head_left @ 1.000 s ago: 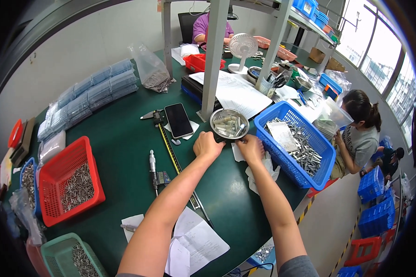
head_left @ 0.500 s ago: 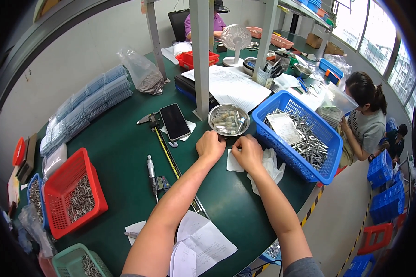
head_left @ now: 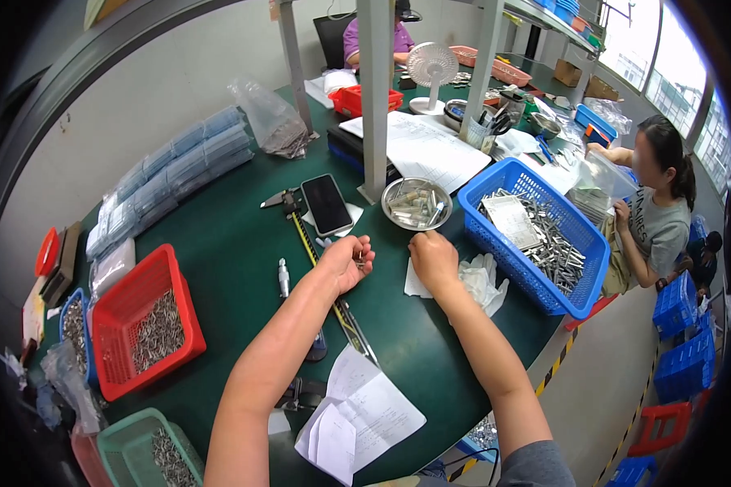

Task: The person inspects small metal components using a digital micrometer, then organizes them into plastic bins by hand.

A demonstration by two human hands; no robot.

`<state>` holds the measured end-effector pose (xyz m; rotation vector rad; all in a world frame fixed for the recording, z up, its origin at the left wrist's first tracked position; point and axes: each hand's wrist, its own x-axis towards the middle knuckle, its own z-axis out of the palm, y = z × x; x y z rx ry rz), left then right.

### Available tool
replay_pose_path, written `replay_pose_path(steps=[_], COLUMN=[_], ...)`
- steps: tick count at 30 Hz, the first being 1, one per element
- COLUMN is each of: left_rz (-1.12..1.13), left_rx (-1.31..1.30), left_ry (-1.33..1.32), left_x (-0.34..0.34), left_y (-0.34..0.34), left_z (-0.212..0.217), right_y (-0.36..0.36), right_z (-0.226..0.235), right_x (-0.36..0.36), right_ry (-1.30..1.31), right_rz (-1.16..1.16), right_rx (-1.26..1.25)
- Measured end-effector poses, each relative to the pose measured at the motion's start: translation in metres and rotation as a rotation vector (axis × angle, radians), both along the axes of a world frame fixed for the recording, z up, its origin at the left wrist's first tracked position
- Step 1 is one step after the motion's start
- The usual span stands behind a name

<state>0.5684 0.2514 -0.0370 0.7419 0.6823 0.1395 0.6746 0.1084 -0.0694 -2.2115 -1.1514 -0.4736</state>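
My left hand hovers over the green table with its palm turned up. Its fingers curl round something small that I cannot make out. My right hand rests lower, fingers pressed together and pointing down just in front of a round metal bowl. Whatever sits between those fingertips is hidden. Several small clear tubes lie in the bowl. A white paper piece and a crumpled white glove are beside my right hand. Near my left hand lie a phone and a long caliper.
A blue basket of metal pins stands at right. Red and green baskets with small metal parts stand at left. A micrometer lies partly behind my left forearm, near folded papers. A metal post rises behind the bowl.
My left hand has pulled back from the bowl toward me and rolled palm-up. The right hand stays near the bowl's front. The view has shifted slightly; the co-worker at right has raised an arm.
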Motion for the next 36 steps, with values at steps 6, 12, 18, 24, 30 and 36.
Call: replay_pose_path(steps=[6,12,18,24,30,36], left_rz=[-0.007,-0.143,-0.128,-0.027,0.035,0.083], left_rx=[-0.048,-0.243,-0.318,-0.212,-0.141,-0.082], left_ry=[-0.060,-0.084,-0.034,0.005,-0.022,0.020], left_x=[-0.034,-0.040,-0.050,-0.066,-0.073,-0.058], left_y=[-0.006,-0.035,-0.032,-0.029,-0.023,-0.025], left_z=[0.024,0.012,0.005,0.019,0.017,0.017], right_y=[-0.015,-0.009,-0.052,-0.050,-0.031,-0.034], right_z=[0.014,0.061,0.043,0.049,0.045,0.023], right_x=[-0.011,-0.076,-0.018,-0.018,-0.033,-0.042], right_ry=[-0.108,0.083,0.110,0.158,0.198,0.057], right_rz=[0.037,0.472,0.168,0.139,0.194,0.320], right_rx=[0.054,0.138,-0.219,-0.449,0.084,-0.156])
